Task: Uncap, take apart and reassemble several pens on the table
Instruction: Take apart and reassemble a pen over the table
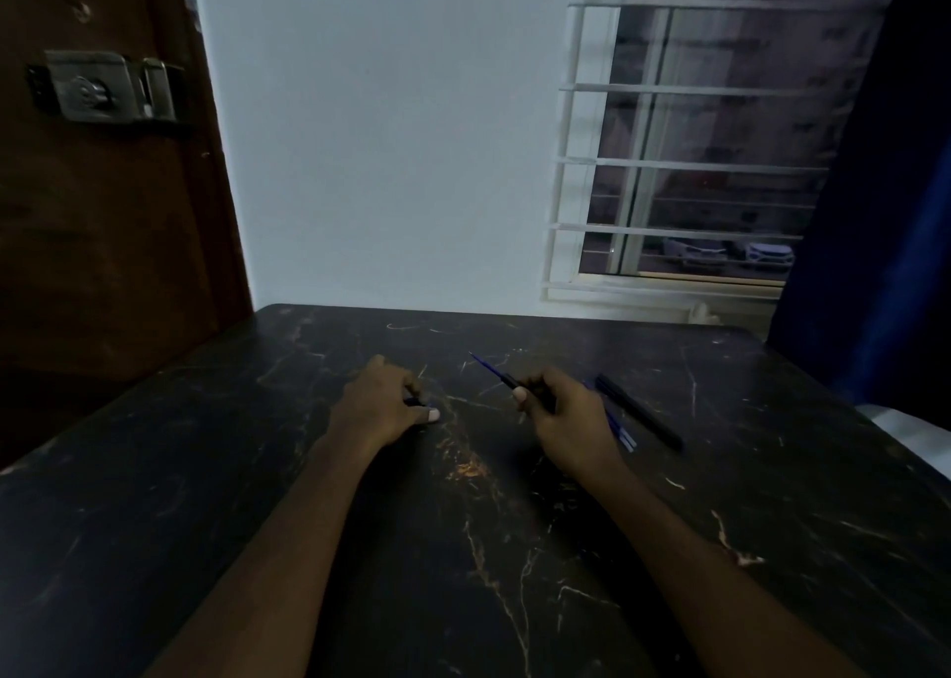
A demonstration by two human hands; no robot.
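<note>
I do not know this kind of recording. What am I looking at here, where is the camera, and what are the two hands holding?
There is no machine here. One camera, worn on a person's head, looks forward and down, so both bare arms reach into the picture from below. The surface is a dark table with pale scratches, standing against a white wall, with a brown door to the left and a barred window to the right. The right hand holds a pen part with a thin blue tip pointing up and away. The left hand rests on the table, closed on a small dark piece; I cannot tell what it is. Beside the right hand lie a black pen and blue pens.
</note>
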